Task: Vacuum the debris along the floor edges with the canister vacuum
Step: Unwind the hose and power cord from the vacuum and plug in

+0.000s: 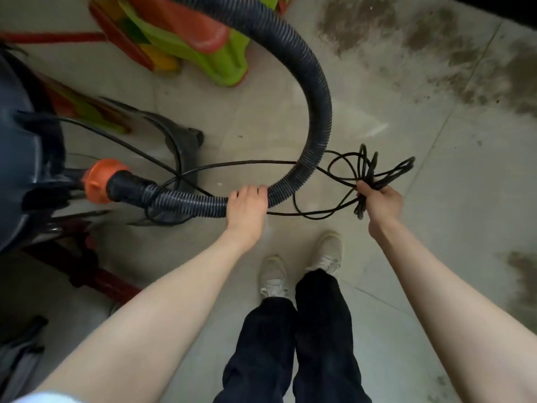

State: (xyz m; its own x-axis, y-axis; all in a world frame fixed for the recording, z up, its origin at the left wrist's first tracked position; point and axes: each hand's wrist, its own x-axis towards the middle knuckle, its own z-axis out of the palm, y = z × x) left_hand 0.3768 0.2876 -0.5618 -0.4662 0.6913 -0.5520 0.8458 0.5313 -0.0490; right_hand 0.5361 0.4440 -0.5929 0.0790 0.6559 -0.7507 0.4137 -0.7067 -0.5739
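Starting over at 9 o'clock, the canister vacuum [17,152] sits at the left edge, dark and mostly cut off by the frame. An orange collar [100,181] sticks out of it and the ribbed hose [316,112] plugs in there, runs toward the middle, then loops up in a big arc to 12 o'clock where it leaves the shot. Behind the hose, around 11 o'clock, there's some green and orange plastic kids' furniture [186,39], kind of blurry.

The left hand [247,207] is near dead center, fingers curled over the top of the hose, gripping it just after the straight stretch from the collar. The power cord [232,163] trails from the vacuum, passes under the hose and heads to about 3 o'clock, where the right hand [380,199] is clenched around a messy bundle of cord loops, loops fanning out above the fist.

Down at 6 o'clock you can see dark trousers [293,338] and pale sneakers [328,251] on the tiled floor [406,175]. Dirt patches [436,39] are smeared across the floor from 1 to 3 o'clock, well apart from the hose.
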